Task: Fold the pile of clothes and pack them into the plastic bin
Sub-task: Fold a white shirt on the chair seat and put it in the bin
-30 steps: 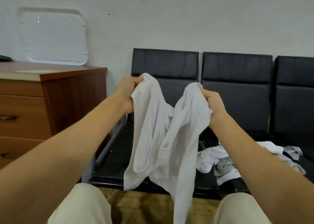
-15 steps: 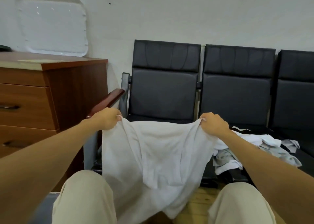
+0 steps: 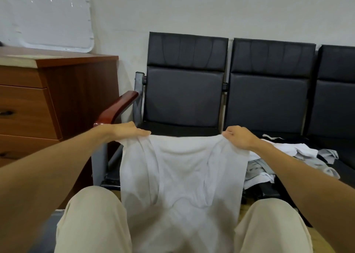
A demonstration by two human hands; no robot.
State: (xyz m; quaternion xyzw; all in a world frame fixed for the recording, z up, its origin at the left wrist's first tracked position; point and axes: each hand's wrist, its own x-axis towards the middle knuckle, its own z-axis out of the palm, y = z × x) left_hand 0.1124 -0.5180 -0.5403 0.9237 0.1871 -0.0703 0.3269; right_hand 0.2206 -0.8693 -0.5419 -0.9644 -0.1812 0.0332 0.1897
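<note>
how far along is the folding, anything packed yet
Nothing looks finished: no folded stack or plastic bin is in view. In hand: the white garment is spread out at the front of the chair seat, with the left hand flat on one top corner and the right hand pinching the other. Left: fold it, fold the loose pile of clothes on the next seat, then pack.

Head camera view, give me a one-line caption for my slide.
Left hand flat and right hand pinching, a person stretches a white garment over a black chair seat beside unfolded clothes.
</note>
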